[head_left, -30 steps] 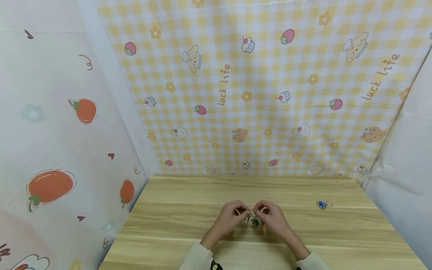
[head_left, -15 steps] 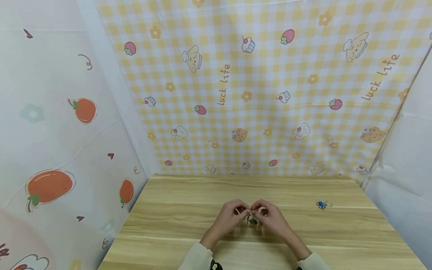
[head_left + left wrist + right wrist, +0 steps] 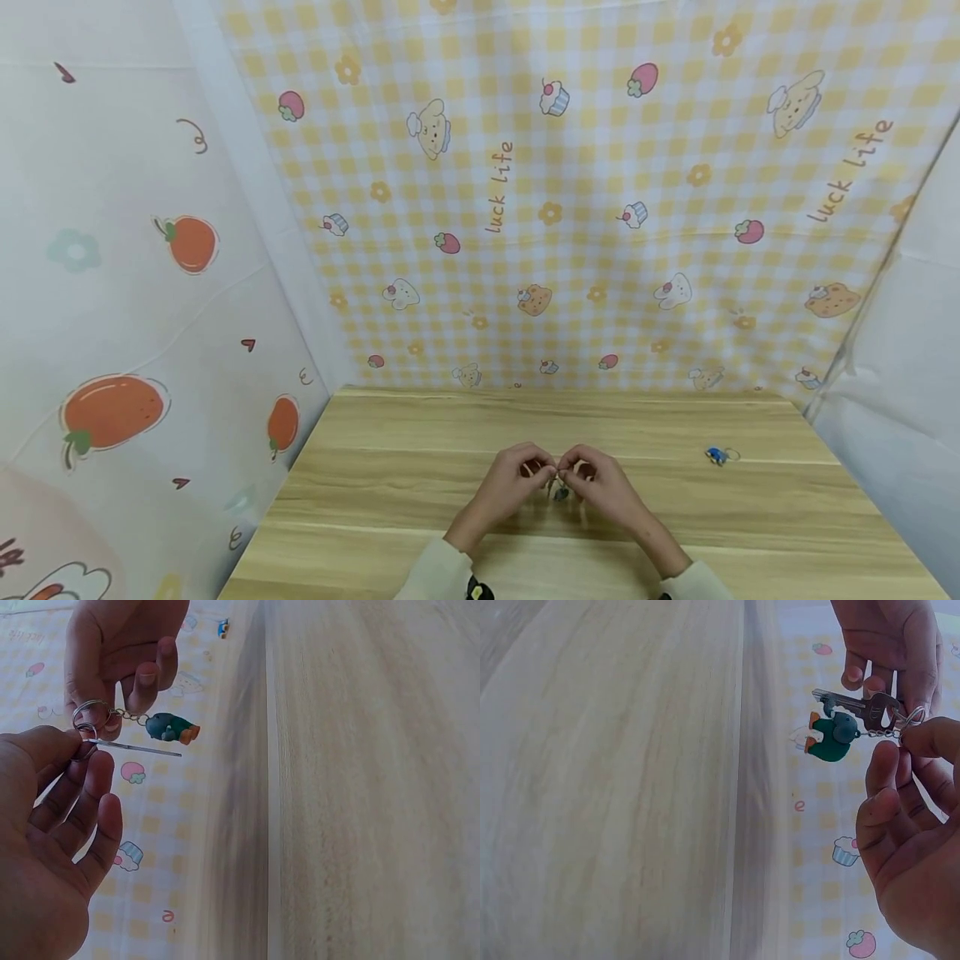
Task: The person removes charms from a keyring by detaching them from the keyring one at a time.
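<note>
Silver metal is what sits between your two sets of fingers: your left hand (image 3: pixel 52 847) pinches a flat silver metal key (image 3: pixel 855 706) by its head between thumb and forefinger, blade pointing away from the palm, while the other fingers (image 3: pixel 101 832) lie loosely spread below. Your right hand (image 3: pixel 911 847) pinches the thin silver split ring (image 3: pixel 90 714) just beside that key head, thumb and forefinger closed on it, the remaining fingers half curled.

From the ring a short chain runs to a small green rubbery duck-like charm with an orange bill (image 3: pixel 171 727), hanging free just beyond both sets of fingertips, above the light wooden table (image 3: pixel 420 433). Compared with a second ago, your hands have crept a little closer together and the charm has swung slightly toward the left fingers; I judge you are working key and ring against each other, though I cannot tell whether the key is threaded on.

Well apart from your right fingers, a small blue charm on a ring (image 3: pixel 716 455) lies on the table.
</note>
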Action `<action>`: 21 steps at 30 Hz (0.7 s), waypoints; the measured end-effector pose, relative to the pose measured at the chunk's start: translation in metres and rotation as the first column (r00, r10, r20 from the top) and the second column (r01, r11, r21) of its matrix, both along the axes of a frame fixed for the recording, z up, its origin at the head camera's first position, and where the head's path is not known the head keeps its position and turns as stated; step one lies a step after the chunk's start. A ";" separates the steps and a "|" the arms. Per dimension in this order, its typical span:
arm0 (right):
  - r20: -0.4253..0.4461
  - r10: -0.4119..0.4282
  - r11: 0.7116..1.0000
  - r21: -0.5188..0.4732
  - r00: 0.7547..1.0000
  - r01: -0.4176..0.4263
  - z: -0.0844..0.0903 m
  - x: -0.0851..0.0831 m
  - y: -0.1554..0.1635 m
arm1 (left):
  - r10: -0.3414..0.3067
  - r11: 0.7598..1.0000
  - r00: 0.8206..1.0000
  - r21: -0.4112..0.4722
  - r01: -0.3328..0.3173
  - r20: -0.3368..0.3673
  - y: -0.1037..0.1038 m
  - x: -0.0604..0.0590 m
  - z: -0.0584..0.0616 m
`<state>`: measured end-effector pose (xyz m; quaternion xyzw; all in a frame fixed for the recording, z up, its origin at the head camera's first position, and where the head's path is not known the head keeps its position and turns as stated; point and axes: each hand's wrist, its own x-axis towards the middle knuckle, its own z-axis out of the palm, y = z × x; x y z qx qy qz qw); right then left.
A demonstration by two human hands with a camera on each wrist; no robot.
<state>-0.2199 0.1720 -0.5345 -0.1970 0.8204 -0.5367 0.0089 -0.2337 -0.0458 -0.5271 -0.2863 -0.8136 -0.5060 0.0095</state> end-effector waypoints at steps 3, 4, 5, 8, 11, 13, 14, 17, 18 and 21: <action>0.002 -0.001 1.000 -0.002 1.000 0.001 0.001 0.000 0.000 | -0.002 1.000 1.000 -0.004 0.002 -0.001 0.000 0.000 0.000; 0.001 -0.002 1.000 -0.002 1.000 0.002 0.001 0.000 0.000 | -0.002 1.000 1.000 -0.004 0.002 0.000 0.000 0.000 0.000; 0.001 -0.003 1.000 -0.003 1.000 0.003 0.002 0.000 0.000 | -0.002 1.000 1.000 -0.005 0.002 0.000 0.000 0.000 0.001; 0.000 -0.009 1.000 -0.001 1.000 0.009 0.002 0.000 0.000 | -0.005 1.000 1.000 -0.005 0.005 -0.002 0.001 0.000 0.001; -0.005 -0.015 1.000 0.002 1.000 0.015 0.003 0.000 0.001 | -0.009 1.000 1.000 -0.001 0.009 -0.002 0.002 0.000 0.003; -0.010 -0.018 1.000 0.005 1.000 0.018 0.003 0.000 0.001 | -0.013 1.000 1.000 0.000 0.013 -0.003 0.002 0.000 0.003; -0.008 -0.020 1.000 0.006 1.000 0.020 0.003 0.000 0.001 | -0.015 1.000 1.000 0.001 0.015 -0.005 0.002 0.000 0.003; -0.008 -0.035 0.999 0.010 0.999 0.035 0.003 0.001 0.001 | -0.019 1.000 1.000 -0.004 0.019 -0.007 0.003 0.000 0.003; -0.009 -0.041 0.999 0.009 0.999 0.041 0.003 0.001 0.001 | -0.020 1.000 1.000 -0.005 0.020 -0.006 0.003 0.000 0.003; -0.022 -0.061 0.998 0.007 0.998 0.061 0.004 0.002 0.001 | -0.025 1.000 1.000 -0.007 0.025 -0.006 0.004 -0.001 0.002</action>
